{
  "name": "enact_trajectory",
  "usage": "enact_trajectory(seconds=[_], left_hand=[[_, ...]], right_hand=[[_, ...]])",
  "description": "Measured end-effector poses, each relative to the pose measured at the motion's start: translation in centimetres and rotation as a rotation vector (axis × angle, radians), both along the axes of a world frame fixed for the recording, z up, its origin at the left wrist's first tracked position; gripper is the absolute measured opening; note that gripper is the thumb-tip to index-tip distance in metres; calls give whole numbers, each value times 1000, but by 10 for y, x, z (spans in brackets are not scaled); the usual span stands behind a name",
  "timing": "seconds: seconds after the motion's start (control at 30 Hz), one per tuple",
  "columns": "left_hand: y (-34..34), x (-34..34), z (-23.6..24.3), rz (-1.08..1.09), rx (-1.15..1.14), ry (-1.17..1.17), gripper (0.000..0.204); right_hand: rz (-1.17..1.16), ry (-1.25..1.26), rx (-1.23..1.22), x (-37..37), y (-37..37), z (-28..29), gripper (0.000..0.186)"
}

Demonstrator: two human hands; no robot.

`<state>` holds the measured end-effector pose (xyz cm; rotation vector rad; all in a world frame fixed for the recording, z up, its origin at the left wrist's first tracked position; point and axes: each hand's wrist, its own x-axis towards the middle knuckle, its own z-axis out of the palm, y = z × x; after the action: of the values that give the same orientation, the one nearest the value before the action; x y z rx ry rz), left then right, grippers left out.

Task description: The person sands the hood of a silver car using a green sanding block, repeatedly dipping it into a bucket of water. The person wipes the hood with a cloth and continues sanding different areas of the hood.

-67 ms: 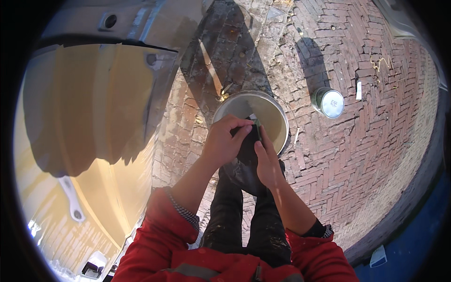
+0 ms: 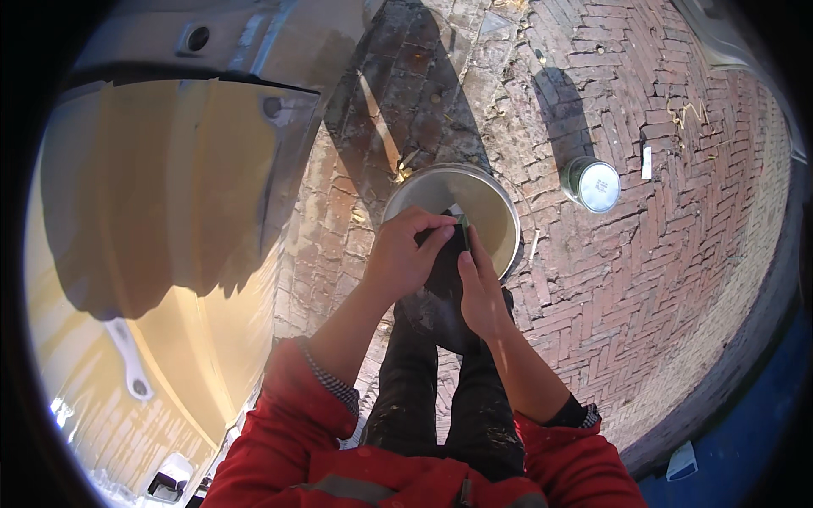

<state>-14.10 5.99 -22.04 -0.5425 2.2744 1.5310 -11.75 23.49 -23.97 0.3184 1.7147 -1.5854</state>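
Black sheet, reddish herringbone paving

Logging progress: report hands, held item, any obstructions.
Left hand, right hand gripping dark piece. Piece appears over bucket. Tin off right, out of the way.

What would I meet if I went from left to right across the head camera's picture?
Tan panel → left hand → right hand → round can with a silvery end → little white strip.
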Motion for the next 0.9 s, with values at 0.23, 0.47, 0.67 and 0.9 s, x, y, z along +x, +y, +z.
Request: enact_trajectory(seconds=[0.23,0.47,0.67,0.9], left_hand=[[-1,1,-1,-27,20,33,17],[2,0,1,-23,7,41,17],[4,0,6,-61,-61,5,17],[9,17,-7,-26,-597,375,31]], right_hand=[[2,40,19,1,-1,-2,63],[-3,62,-20,0,1,-5,64],[129,85,126,-4,3,0,68],[39,181,220,-9,4,-9,64]])
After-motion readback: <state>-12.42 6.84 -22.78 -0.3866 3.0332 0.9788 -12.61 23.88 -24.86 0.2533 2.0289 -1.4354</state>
